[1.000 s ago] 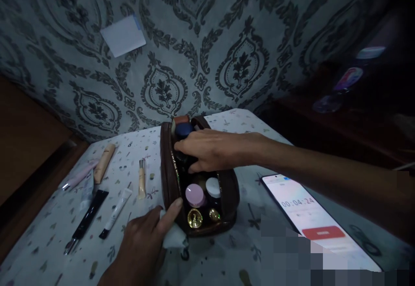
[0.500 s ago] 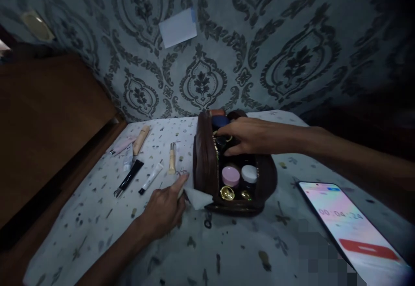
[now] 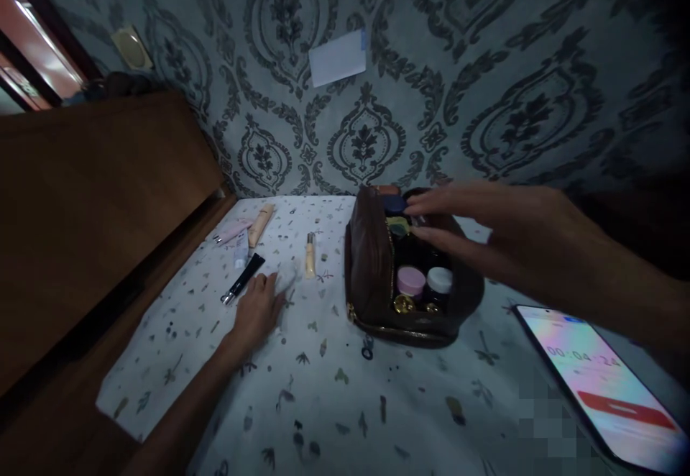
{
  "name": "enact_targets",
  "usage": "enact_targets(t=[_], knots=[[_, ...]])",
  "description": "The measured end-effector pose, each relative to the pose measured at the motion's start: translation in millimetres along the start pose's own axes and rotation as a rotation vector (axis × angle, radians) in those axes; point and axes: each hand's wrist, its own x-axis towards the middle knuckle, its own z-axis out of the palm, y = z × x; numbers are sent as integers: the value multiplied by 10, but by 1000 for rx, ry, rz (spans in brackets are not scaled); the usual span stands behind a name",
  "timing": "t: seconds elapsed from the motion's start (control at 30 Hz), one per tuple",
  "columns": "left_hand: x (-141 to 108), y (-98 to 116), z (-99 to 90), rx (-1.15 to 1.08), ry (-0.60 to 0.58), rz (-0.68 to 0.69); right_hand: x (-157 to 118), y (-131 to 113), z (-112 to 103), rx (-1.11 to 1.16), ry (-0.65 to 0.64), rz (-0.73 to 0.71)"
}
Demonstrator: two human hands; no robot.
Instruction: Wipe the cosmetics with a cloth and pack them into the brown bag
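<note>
My left hand [image 3: 257, 310] rests on the cloth with its fingers curled, just right of a black tube [image 3: 244, 278]. A blurred whitish thing [image 3: 288, 272] shows past its fingertips; I cannot make out what it grips. My right hand [image 3: 474, 221] reaches over the open brown zip bag [image 3: 369, 264], thumb and fingers apart. Its fingertips are near a dark blue round item [image 3: 393, 203] and a yellow-green item [image 3: 399, 226] inside. At the bag's front sit a pink-lidded jar [image 3: 411, 281], a white-lidded jar [image 3: 439, 280] and a gold round cap [image 3: 404, 305].
A small yellowish tube [image 3: 310, 257] lies between the left hand and the bag. Farther left are a peach tube [image 3: 261, 224] and a pink tube [image 3: 234, 231]. A phone [image 3: 598, 382] with a timer lies at right. A wooden panel [image 3: 108, 195] borders the left.
My left hand has moved left, away from the bag's front corner, taking the white sheet from there. My right hand has drawn up and its fingers have spread. The view has shifted left.
</note>
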Motion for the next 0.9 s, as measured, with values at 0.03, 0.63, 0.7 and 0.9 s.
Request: enact_targets(t=[0.03, 0.63, 0.7, 0.9], knots=[[-8, 21, 24, 15, -21, -9, -46, -140, 30, 57, 28, -16], [-159, 14, 92, -340, 164, 277, -447, -1052, 2018, 1164, -68, 913], [-161, 17, 88, -392, 182, 300, -460, -1068, 2026, 1185, -7, 951], [-183, -36, 8, -574, 198, 306, -577, -1157, 2071, 1130, 24, 1111]])
